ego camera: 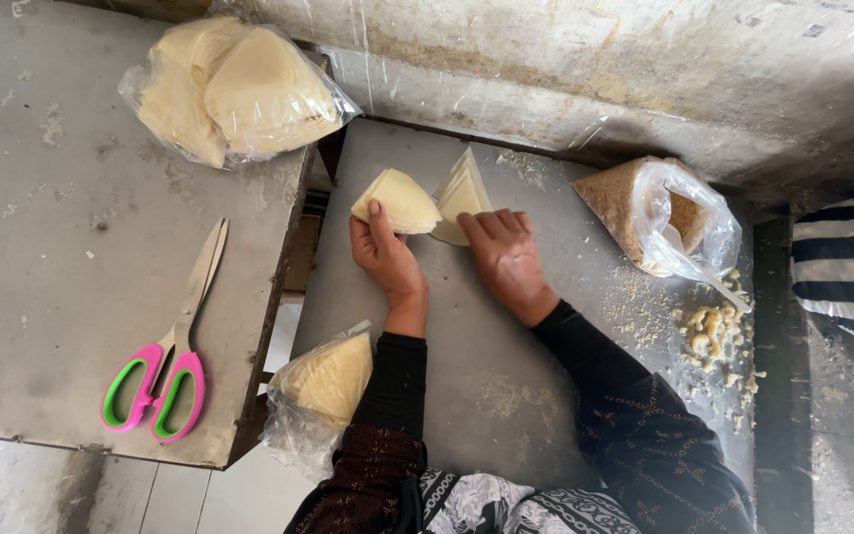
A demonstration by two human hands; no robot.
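Pale pastry wedge [399, 200] pinched in left hand [384, 255], just above the table [506, 396]; right hand [506, 259] pressing flat on second wedge [461, 196] beside it. Thin sheets, likely to tear or stick if pulled hard. Crumbs [714, 331] well off right.

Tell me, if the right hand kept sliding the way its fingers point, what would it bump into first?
The right hand points up the table, its fingers already on the triangular stack of pastry sheets. It would push into that stack first; beyond it probably comes the plastic-covered wall.
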